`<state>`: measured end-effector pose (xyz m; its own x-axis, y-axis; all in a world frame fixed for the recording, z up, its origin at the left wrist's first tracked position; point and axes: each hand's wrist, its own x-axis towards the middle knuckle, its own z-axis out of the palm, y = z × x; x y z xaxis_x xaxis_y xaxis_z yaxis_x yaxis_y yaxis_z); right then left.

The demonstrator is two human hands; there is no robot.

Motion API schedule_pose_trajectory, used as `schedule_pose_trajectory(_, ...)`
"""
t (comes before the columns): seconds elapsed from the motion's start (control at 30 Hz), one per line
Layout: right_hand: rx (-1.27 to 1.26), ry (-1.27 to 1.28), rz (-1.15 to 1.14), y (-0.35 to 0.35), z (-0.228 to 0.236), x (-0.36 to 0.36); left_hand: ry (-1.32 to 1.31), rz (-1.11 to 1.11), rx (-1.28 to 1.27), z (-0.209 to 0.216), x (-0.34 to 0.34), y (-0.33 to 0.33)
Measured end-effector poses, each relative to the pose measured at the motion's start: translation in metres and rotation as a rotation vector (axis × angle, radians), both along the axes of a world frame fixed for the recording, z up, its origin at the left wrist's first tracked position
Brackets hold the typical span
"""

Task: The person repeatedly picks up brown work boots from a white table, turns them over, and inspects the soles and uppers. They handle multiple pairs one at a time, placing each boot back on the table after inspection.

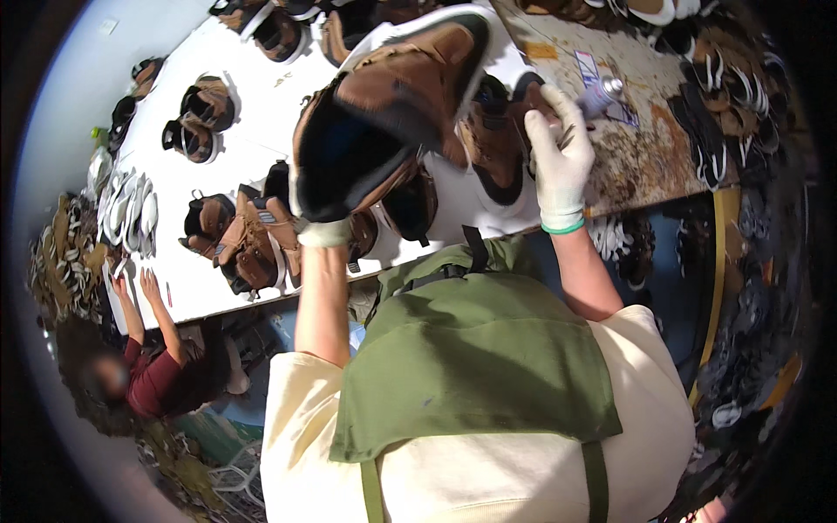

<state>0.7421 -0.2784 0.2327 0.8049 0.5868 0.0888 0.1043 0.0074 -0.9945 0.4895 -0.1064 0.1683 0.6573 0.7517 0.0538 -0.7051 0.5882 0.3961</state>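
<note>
A brown shoe [405, 83] with a black lining and a pale sole edge is held up in front of me, tilted with its opening toward me. My left hand [323, 232], in a white glove, grips it at the lower left; most of the fingers are hidden behind the shoe. To the right of it, my right hand [562, 161], in a white glove with a green cuff edge, is raised with thumb and forefinger apart. Beside that hand stands a spray-topped bottle [600, 98]. Under the held shoe, another brown shoe [494, 144] rests on the white tabletop [261, 113].
More brown shoes [235, 235] stand at the table's near edge and far left. White soles [129, 209] lie at the left end, near a co-worker [161, 375] in dark red. A stained board [636, 157] and piled shoes [724, 78] are on the right.
</note>
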Motion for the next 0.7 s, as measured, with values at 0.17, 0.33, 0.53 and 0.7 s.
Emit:
schedule_pose_trajectory(0.17, 0.083, 0.331, 0.452, 0.012, 0.007, -0.044, 0.048, 0.221, -0.321, 0.013, 0.019, -0.055)
schedule_pose_trajectory(0.33, -0.030, 0.485, 0.364, 0.018, -0.006, -0.046, 0.166, 0.110, 0.102, 0.007, 0.040, -0.091)
schedule_pose_trajectory(0.53, 0.044, 0.200, 0.445, 0.015, -0.011, -0.021, 0.230, 0.015, 0.082, -0.006, 0.056, -0.116)
schedule_pose_trajectory(0.7, -0.033, -0.039, 0.362, 0.013, -0.038, -0.005, 0.328, -0.013, 0.065, 0.003, 0.057, -0.111)
